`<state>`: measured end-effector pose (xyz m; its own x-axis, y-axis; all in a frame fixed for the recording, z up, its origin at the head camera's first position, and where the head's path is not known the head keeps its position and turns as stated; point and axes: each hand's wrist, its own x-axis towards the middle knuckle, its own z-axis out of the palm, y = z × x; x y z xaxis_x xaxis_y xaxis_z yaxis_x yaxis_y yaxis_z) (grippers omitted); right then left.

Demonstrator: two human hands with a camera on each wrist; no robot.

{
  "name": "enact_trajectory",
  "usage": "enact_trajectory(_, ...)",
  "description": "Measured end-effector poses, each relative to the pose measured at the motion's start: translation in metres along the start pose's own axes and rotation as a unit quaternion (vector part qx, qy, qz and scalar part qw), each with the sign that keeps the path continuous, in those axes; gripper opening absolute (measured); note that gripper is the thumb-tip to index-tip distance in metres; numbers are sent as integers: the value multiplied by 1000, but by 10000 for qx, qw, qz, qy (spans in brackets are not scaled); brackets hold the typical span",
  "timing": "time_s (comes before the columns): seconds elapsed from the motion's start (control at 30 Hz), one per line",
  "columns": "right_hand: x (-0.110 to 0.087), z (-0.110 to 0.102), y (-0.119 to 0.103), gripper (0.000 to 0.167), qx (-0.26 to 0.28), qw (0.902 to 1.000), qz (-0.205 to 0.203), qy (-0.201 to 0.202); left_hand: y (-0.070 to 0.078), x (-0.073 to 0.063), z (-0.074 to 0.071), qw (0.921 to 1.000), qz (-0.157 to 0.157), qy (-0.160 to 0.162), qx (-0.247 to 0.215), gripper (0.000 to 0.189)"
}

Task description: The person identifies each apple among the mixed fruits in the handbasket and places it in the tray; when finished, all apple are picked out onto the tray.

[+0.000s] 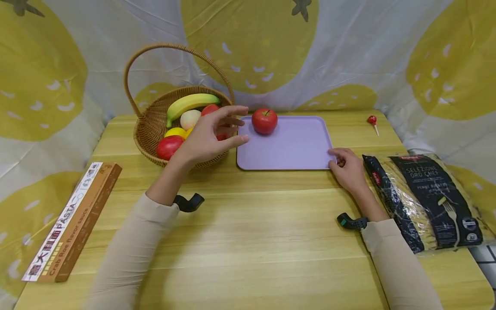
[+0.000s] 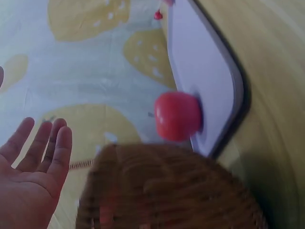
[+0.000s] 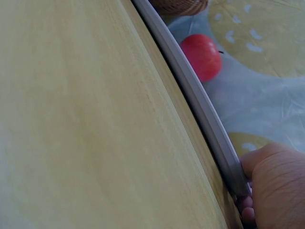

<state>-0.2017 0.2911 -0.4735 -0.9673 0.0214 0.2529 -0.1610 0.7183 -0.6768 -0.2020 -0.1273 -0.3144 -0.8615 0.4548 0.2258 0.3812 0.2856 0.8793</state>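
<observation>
My left hand (image 1: 211,134) hovers over the right side of a wicker basket (image 1: 145,135), fingers loosely spread with nothing between them. Inside the basket lie a banana (image 1: 191,103), a pale round fruit (image 1: 190,119), a yellow fruit (image 1: 175,132) and a red mango-like fruit (image 1: 170,147); the hand partly hides other red fruit. A red apple (image 1: 265,121) sits at the back left of a lilac tray (image 1: 286,150). At the tray's front right corner, my right hand (image 1: 348,169) pinches the rim between thumb and fingers, as the right wrist view also shows.
A long pasta box (image 1: 75,221) lies at the left of the wooden table (image 1: 263,241). On the right rests a bag of penne pasta (image 1: 430,202), close beside my right forearm. A red lollipop (image 1: 372,120) lies at the back right. The basket's tall handle (image 1: 170,45) arches upward.
</observation>
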Motion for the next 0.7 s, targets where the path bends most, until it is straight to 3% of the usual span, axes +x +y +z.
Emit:
enact_trajectory(0.17,0,1,0,34,-12,10000,2,59,-4,-2,-25,9972,-489,403,391,61)
enact_trajectory(0.37,0,1,1,34,-77,9999,-57,51,-8,6,-49,9826,-1184,631,1286,73)
enact_trajectory(0.7,-1,0,-1,34,-46,10000,0,-1,-22,15,-64,9649,-1457,581,2104,82)
